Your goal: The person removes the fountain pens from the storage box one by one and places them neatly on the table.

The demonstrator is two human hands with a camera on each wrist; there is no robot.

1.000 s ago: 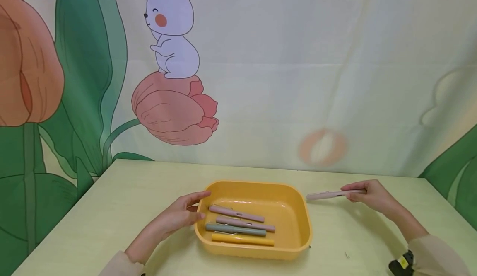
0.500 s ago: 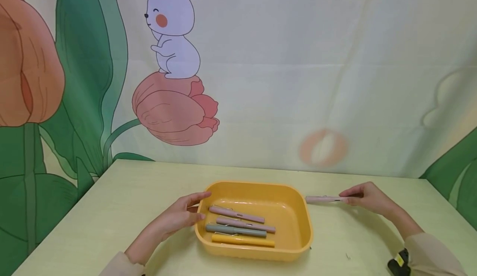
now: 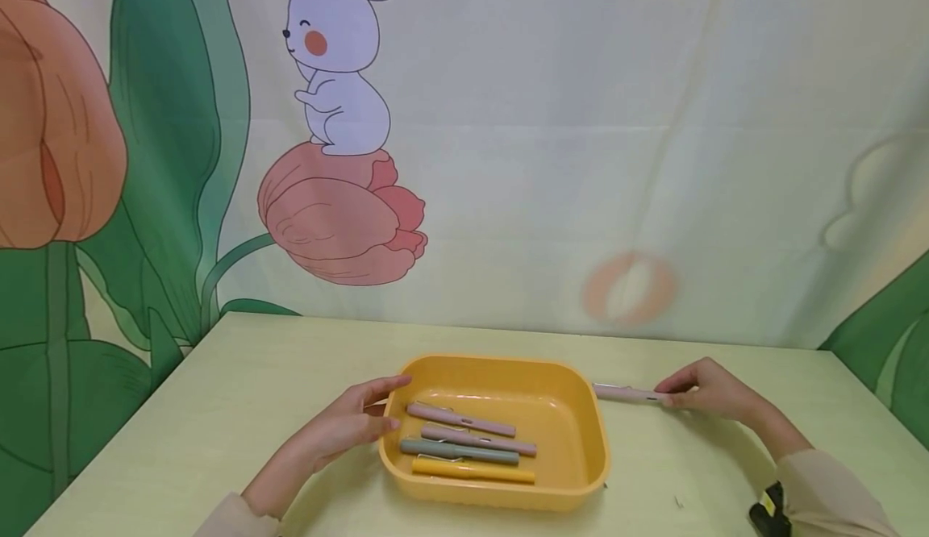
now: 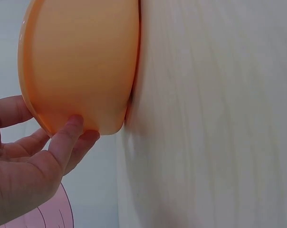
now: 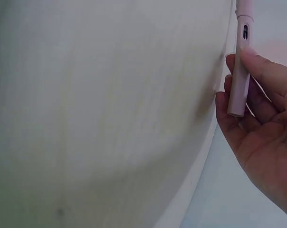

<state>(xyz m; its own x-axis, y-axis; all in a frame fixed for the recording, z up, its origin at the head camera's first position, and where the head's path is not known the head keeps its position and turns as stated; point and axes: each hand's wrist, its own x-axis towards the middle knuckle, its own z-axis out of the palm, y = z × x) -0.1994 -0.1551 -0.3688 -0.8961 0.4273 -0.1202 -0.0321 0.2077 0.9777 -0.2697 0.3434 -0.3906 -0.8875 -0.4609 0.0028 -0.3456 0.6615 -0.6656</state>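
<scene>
A yellow plastic basin [image 3: 559,432] stands on the table with several pens in it: two pink pens, a grey-green pen [image 3: 459,451] and a yellow pen [image 3: 473,470], lying side by side. My left hand [image 3: 356,416] grips the basin's left end; in the left wrist view fingers press its outer wall [image 4: 86,61] and others reach over the rim. To the right of the basin, my right hand [image 3: 707,392] pinches a pale pink pen [image 3: 627,394] between thumb and fingers. Its clip end points left, right at the basin's rim; the barrel end shows in the right wrist view [image 5: 241,80].
The light wooden table [image 3: 305,360] ends at a printed cloth backdrop [image 3: 508,158] with a rabbit and tulips. A black device [image 3: 769,511] sits at the right sleeve. Small dark marks [image 3: 678,502] show on the table right of the basin.
My right hand has moved slightly left and lower with the pink pen, bringing the pen's tip to the basin's right side. The left hand and the basin stay put.
</scene>
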